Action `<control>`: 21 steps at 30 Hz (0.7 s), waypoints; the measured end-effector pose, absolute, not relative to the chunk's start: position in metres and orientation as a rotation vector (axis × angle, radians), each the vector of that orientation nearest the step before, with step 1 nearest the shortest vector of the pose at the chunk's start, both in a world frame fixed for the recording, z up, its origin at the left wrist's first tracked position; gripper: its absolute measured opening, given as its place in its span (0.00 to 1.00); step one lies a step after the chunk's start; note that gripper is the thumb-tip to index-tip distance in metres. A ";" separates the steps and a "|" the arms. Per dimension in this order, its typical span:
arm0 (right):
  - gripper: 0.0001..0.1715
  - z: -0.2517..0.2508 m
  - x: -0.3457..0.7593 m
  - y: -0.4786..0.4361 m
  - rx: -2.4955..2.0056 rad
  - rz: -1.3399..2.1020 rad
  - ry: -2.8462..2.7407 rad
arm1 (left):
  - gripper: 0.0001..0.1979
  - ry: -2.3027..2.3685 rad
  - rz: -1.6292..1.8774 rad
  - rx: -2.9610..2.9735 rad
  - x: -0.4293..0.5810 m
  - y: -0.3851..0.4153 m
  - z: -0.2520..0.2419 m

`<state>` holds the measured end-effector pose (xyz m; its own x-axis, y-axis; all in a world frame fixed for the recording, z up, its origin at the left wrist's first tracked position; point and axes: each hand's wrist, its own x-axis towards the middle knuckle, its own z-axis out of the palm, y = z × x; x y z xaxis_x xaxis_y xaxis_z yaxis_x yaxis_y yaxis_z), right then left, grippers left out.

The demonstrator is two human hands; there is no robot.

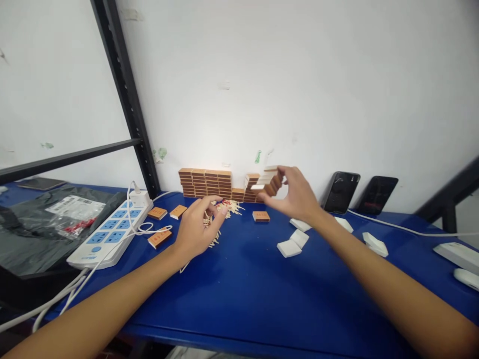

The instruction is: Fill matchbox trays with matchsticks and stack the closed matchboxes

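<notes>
Several matchboxes (270, 182) are pinched in a small, motion-blurred stack between the thumb and fingers of my right hand (297, 195), raised above the table near the wall. My left hand (198, 227) is over a heap of loose matches (232, 206), its thumb and curved fingers apart; it partly hides the heap. Behind the matches, a row of stacked matchboxes (205, 182) stands against the wall, lower in the middle, with a shorter stack (251, 181) at its right. One matchbox (261, 216) lies flat below my right hand.
Three matchboxes (159, 238) lie left of my left hand, beside a white power strip (112, 234) with cables. White angular pieces (289, 248) are scattered at right. Two phones (341, 193) lean against the wall. A dark plastic bag (26, 229) lies far left on the blue table (239, 299).
</notes>
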<state>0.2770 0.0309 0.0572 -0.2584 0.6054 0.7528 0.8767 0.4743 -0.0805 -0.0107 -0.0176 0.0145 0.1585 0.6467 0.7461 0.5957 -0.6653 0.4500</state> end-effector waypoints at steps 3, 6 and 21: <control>0.37 0.064 0.314 0.053 -1.595 -0.405 -1.984 | 0.12 1.237 1.557 2.368 -0.009 -0.019 0.014; 0.38 0.053 0.334 0.066 -1.902 -0.327 -1.979 | 0.10 1.211 1.546 2.387 -0.007 -0.019 0.013; 0.18 0.056 0.293 0.082 -1.353 -0.812 -2.115 | 0.07 1.173 1.539 2.447 -0.006 -0.017 0.010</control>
